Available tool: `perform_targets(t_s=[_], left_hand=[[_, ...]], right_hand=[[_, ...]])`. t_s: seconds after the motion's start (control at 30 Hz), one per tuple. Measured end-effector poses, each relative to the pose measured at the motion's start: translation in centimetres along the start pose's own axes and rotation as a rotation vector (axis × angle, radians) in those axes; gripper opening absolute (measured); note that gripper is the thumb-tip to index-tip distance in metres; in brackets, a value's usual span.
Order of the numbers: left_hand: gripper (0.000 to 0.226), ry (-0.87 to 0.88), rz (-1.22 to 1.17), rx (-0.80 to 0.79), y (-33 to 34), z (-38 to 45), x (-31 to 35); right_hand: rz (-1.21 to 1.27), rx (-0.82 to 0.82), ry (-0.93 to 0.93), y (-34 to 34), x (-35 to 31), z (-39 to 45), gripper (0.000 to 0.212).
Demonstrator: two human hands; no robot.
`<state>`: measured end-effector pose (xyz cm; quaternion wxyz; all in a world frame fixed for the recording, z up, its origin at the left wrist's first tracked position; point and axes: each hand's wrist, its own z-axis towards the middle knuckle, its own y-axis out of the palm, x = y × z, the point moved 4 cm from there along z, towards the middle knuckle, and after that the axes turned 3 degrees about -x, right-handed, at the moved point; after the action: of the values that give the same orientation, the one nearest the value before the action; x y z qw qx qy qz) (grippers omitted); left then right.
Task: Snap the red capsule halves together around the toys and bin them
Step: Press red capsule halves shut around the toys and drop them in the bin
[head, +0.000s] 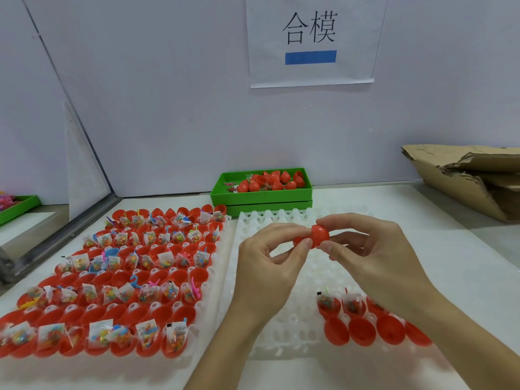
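Both hands hold one red capsule point(318, 235) above the right white tray point(281, 319). My left hand point(270, 254) pinches its left end between thumb and fingers. My right hand point(365, 249) pinches its right half the same way. The two halves meet between my fingertips; the toy inside is hidden. At the near right of that tray stand several open red halves point(363, 330), some holding bagged toys point(326, 301). The green bin point(261, 197) by the back wall holds several closed red capsules point(270, 181).
The left white tray point(216, 266) is packed with rows of open red halves and bagged toys point(123, 294). Torn cardboard point(467, 175) lies at the back right. A second green tray point(17, 206) sits at far left behind a metal rail point(64, 237).
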<state>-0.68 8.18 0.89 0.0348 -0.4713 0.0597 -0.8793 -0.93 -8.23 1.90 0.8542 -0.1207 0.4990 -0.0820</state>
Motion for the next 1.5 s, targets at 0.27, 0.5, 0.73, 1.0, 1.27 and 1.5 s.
perform_targets(t_s=[0.27, 0.5, 0.73, 1.0, 1.27, 1.5], left_hand=[[0.024, -0.029, 0.001, 0.023, 0.04, -0.04, -0.34], [0.022, -0.019, -0.005, 0.002, 0.19, -0.07, -0.35], [0.019, 0.003, -0.021, 0.012, 0.15, -0.07, -0.28], [0.029, -0.022, -0.042, -0.015, 0.15, -0.06, -0.41], [0.028, -0.054, -0.043, 0.016, -0.02, 0.07, -0.55], [0.03, -0.045, -0.065, -0.013, 0.02, 0.09, -0.34]], right_hand=[[0.009, -0.032, -0.005, 0.2, 0.1, -0.03, 0.032], [-0.041, -0.003, -0.028, 0.43, 0.02, -0.18, 0.037], [-0.068, 0.029, -0.041, 0.51, -0.19, -0.2, 0.034], [-0.071, 0.049, -0.042, 0.3, -0.24, -0.16, 0.032], [-0.073, 0.031, -0.059, 0.29, -0.33, -0.14, 0.039], [-0.073, 0.044, -0.052, 0.28, -0.22, -0.16, 0.038]])
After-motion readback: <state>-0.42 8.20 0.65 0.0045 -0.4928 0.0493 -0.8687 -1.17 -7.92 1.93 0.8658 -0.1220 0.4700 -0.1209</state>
